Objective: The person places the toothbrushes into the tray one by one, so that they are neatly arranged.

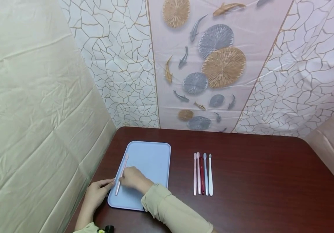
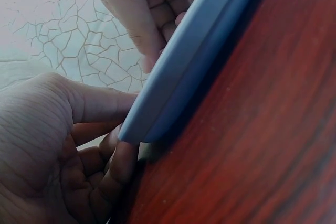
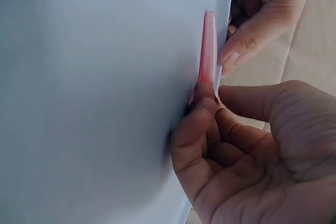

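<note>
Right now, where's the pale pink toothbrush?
Head view: pale pink toothbrush lies along the light blue plastic tray's left edge, pinched by the right hand, left hand beside.

Head view bright, even, sharp, wide-angle bend at edges, soft shadows. Both wrist views dimmer, close-up, softly blurred; no glare.

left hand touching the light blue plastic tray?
Touching. In the left wrist view, the left hand's thumb and fingertips clasp the rounded corner of the light blue plastic tray, with no gap visible.
</note>
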Available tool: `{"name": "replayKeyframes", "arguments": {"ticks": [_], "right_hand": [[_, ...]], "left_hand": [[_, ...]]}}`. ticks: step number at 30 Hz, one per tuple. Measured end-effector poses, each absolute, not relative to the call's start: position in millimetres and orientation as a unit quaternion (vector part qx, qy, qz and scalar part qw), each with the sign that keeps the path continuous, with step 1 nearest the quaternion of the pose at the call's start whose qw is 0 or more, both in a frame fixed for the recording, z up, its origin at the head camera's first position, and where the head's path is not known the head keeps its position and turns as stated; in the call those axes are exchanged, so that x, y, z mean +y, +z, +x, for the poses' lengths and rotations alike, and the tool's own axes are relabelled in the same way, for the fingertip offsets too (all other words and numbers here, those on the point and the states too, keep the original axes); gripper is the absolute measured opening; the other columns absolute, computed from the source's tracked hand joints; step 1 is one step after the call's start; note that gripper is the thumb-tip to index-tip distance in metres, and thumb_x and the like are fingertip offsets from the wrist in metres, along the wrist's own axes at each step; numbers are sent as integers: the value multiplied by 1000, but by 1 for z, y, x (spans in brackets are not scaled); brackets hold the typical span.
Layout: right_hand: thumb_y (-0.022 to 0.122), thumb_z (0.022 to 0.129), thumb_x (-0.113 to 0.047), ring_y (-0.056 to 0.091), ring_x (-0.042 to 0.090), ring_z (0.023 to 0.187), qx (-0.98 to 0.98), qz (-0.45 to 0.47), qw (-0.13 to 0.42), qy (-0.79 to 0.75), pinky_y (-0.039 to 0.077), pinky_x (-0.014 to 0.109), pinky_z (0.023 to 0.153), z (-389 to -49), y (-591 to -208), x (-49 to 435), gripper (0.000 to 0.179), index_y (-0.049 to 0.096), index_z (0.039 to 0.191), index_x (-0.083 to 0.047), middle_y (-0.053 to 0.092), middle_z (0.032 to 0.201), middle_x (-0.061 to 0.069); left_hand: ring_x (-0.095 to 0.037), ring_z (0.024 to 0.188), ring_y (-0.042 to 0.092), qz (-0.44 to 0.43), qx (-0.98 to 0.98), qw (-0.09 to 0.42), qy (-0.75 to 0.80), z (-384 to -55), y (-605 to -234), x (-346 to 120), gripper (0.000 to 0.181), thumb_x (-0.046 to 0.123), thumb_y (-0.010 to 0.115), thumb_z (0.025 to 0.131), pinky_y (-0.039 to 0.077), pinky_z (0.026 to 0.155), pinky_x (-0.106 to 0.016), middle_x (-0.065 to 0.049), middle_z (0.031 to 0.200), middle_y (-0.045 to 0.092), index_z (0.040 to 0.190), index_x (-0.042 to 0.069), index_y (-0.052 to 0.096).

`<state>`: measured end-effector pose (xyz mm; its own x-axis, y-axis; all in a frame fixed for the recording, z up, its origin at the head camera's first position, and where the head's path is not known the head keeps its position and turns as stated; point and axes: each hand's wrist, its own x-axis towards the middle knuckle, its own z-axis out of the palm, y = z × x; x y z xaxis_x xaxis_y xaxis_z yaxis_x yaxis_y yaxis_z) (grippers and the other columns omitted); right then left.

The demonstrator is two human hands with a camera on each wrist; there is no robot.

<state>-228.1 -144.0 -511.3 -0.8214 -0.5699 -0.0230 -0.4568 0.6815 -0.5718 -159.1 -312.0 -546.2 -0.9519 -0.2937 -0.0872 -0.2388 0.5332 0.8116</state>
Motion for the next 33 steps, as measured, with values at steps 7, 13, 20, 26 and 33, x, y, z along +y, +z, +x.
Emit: {"name": "replayKeyframes", "arguments": {"ticks": [7, 13, 20, 26, 33], "right_hand": [[65, 93, -19, 34, 5, 41, 901, -317, 88, -283, 28, 20, 40, -219, -505, -135, 46, 44, 52, -18, 34, 44, -10], [64, 93, -18, 34, 3, 42, 890, -343, 77, -290, 28, 19, 41, -214, -493, -117, 44, 43, 54, -20, 35, 46, -11], [65, 96, -21, 45, 2, 51, 884, -339, 63, -314, 39, 18, 49, -217, -474, -70, 23, 70, 75, -15, 55, 59, -12], [66, 95, -20, 53, 3, 60, 898, -295, 31, -326, 47, 21, 60, -229, -473, -17, 14, 74, 89, -10, 65, 72, -8], [68, 95, -19, 58, 9, 66, 921, -204, 15, -333, 52, 31, 64, -242, -479, 53, 15, 74, 88, -8, 68, 76, -2]], "left_hand": [[-12, 83, 68, 150, -876, 25, -457, -157, -546, -313, 31, 27, 72, 93, 56, 63, -26, -16, 118, 71, 117, 6, 76], [-12, 82, 68, 154, -872, 23, -464, -156, -544, -312, 32, 26, 71, 94, 56, 63, -26, -17, 117, 71, 117, 5, 76], [-15, 83, 70, 154, -866, 14, -475, -155, -541, -311, 36, 28, 72, 93, 57, 64, -29, -20, 119, 70, 119, 3, 74], [-15, 83, 70, 157, -871, 15, -465, -154, -540, -313, 37, 30, 73, 93, 57, 64, -29, -19, 118, 71, 118, 4, 75], [-16, 82, 70, 154, -870, 9, -468, -155, -539, -310, 38, 31, 73, 93, 57, 64, -30, -20, 117, 70, 119, 3, 74]]}}
